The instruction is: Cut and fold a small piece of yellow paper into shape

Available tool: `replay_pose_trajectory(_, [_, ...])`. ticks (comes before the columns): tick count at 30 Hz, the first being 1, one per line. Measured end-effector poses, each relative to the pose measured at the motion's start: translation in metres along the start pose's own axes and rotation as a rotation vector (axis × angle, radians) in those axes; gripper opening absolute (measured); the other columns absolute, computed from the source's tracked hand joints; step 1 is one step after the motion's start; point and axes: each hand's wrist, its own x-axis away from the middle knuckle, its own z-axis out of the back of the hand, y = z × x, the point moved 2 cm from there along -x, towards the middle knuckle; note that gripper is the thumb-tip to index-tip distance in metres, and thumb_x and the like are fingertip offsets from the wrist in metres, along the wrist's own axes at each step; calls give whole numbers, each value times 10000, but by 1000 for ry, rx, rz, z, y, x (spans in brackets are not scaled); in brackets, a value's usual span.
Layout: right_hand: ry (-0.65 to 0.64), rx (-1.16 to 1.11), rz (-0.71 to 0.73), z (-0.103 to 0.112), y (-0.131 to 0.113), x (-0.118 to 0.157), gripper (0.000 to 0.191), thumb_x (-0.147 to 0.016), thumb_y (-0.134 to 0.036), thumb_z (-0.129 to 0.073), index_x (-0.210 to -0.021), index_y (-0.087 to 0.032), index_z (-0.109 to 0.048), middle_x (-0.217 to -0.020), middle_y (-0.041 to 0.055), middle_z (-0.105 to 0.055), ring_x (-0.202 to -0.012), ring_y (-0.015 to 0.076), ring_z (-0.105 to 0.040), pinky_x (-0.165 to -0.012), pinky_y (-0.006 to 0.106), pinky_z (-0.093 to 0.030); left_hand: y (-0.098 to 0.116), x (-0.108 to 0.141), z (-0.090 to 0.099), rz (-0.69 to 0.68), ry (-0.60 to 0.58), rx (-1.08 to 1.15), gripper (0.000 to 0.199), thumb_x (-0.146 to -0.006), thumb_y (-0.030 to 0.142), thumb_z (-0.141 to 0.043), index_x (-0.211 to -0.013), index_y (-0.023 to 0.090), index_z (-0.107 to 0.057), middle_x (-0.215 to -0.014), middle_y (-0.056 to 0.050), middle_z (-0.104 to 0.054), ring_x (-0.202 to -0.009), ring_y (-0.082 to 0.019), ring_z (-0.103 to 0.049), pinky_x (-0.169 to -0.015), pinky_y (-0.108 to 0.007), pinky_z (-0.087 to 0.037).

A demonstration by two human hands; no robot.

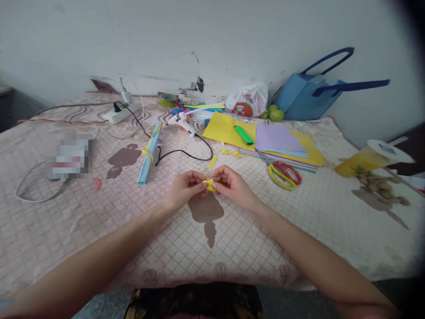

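Note:
Between the fingertips of both hands is a small yellow paper piece (210, 184), held just above the tablecloth. My left hand (186, 188) pinches its left end, thumb toward me. On the other end, my right hand (232, 185) grips with thumb and fingers. Part of the piece is hidden behind the fingers. Just beyond the hands lie a yellow paper strip (213, 161) and small folded yellow paper pieces (225, 151). To the left rests a light blue rolled paper stick (149, 155) with a yellow strip tied round it.
Scissors (282, 176) lie right of the hands, beside coloured paper sheets (279, 138) with a green cutter (244, 135). A white glue gun (182, 123) trails a black cord. Farther out are a power strip (121, 113), a blue bag (302, 97) and a yellow drink cup (360, 159).

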Motion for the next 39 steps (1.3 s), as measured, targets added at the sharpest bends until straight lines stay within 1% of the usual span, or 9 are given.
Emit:
replay_pose_trajectory(4, [-21, 10, 62, -1, -4, 1, 224, -787, -218, -622, -958, -220, -477, -872, 2, -556, -788, 120, -570, -684, 261, -477, -4, -2, 3, 25, 39, 50, 315, -668, 244, -767, -876, 124, -563, -706, -12, -670, -615, -107, -639, -613, -225, -507])
replay_pose_trajectory(6, [-18, 38, 88, -1, -6, 1, 218, -784, -203, -619, -944, -222, -473, -886, 3, -551, -803, 120, -565, -706, 263, -478, -4, -2, 3, 28, 45, 63, 321, -672, 236, -762, -891, 127, -553, -703, -15, -672, -623, -112, -643, -619, -229, -506])
replay_pose_trajectory(13, [-6, 170, 149, -2, -6, 1, 104, -816, -170, -558, -902, -208, -514, -845, 5, -569, -779, 125, -574, -717, 279, -493, -1, 0, -1, 16, 23, 75, 291, -685, 240, -752, -877, 131, -563, -721, -14, -664, -622, -103, -628, -621, -222, -480])
replay_pose_trajectory(18, [20, 222, 159, -2, -6, 2, 118, -816, -162, -561, -925, -206, -547, -865, 16, -617, -791, 134, -608, -731, 287, -507, -2, 0, -1, 7, 14, 70, 270, -692, 246, -744, -868, 132, -574, -730, -15, -659, -638, -101, -618, -640, -227, -475])
replay_pose_trajectory(22, [40, 247, 166, -2, -5, 2, 117, -828, -167, -556, -938, -205, -564, -879, 21, -641, -800, 136, -624, -734, 283, -512, 0, 1, -2, -23, -5, 43, 292, -650, 208, -772, -854, 132, -578, -770, -14, -665, -670, -103, -619, -655, -227, -476])
replay_pose_trajectory(29, [47, 309, 184, -3, -4, 3, 121, -853, -182, -531, -963, -211, -570, -898, 25, -667, -809, 139, -648, -723, 277, -525, 0, 1, -3, -30, 14, 33, 305, -638, 189, -773, -862, 136, -573, -775, -9, -663, -663, -105, -625, -650, -232, -482])
replay_pose_trajectory(31, [63, 361, 202, -4, -5, 4, 123, -852, -175, -527, -959, -220, -568, -898, 21, -669, -810, 143, -652, -722, 279, -527, -1, 1, -3, -33, 15, 34, 303, -639, 185, -771, -863, 135, -573, -773, -11, -664, -669, -108, -627, -658, -235, -484])
replay_pose_trajectory(36, [115, 580, 293, -5, -7, 6, 121, -854, -162, -521, -940, -229, -574, -868, 20, -660, -758, 151, -627, -668, 279, -508, -1, 1, -3, -43, 31, 5, 278, -652, 178, -758, -864, 139, -583, -765, -6, -659, -657, -101, -615, -645, -226, -474])
replay_pose_trajectory(39, [126, 641, 343, -7, -7, 6, 118, -876, -169, -501, -939, -236, -576, -886, 26, -667, -802, 165, -631, -707, 298, -502, 0, 2, -3, -60, 33, -32, 259, -662, 191, -749, -861, 142, -590, -768, -6, -652, -653, -101, -607, -644, -229, -470])
